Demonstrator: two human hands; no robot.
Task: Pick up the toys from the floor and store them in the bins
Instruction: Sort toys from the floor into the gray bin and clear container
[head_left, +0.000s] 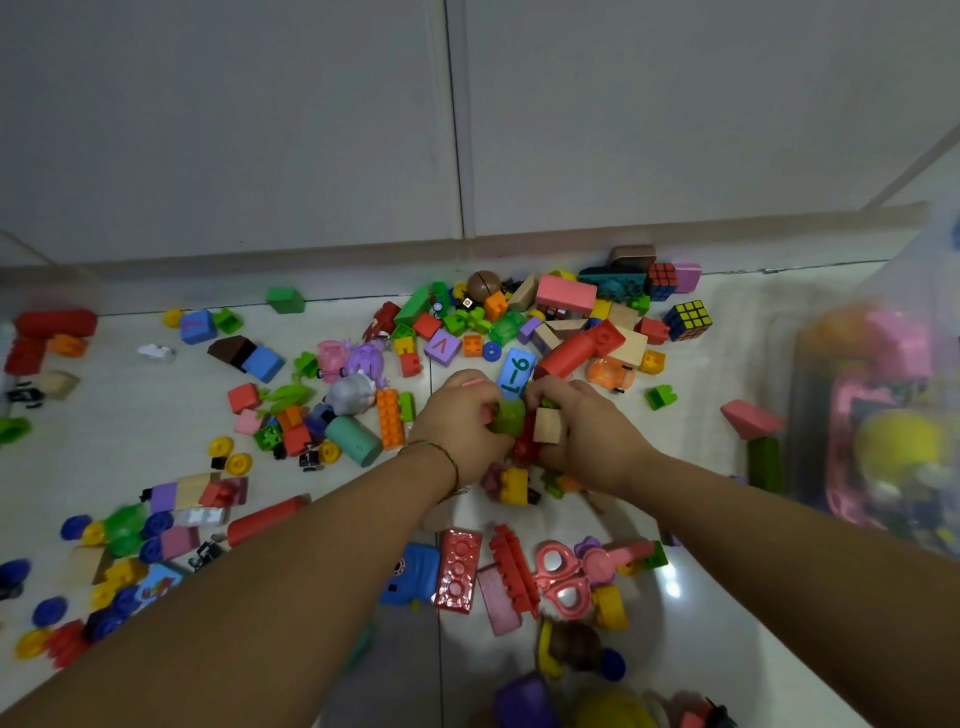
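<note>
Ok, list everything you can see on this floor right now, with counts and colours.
Loose plastic and wooden toys: dozens, mixed colours, scattered over the tiled floor.
Multicoloured puzzle cubes: two, far right of the pile.
Blue number tile: one, centre.
Teal cylinder: one, left of centre.
Pink plastic scissors: one, near side.
Clear storage bin: one, right, holding toys.
Left hand: grips a green toy.
Right hand: holds a wooden cube.
</note>
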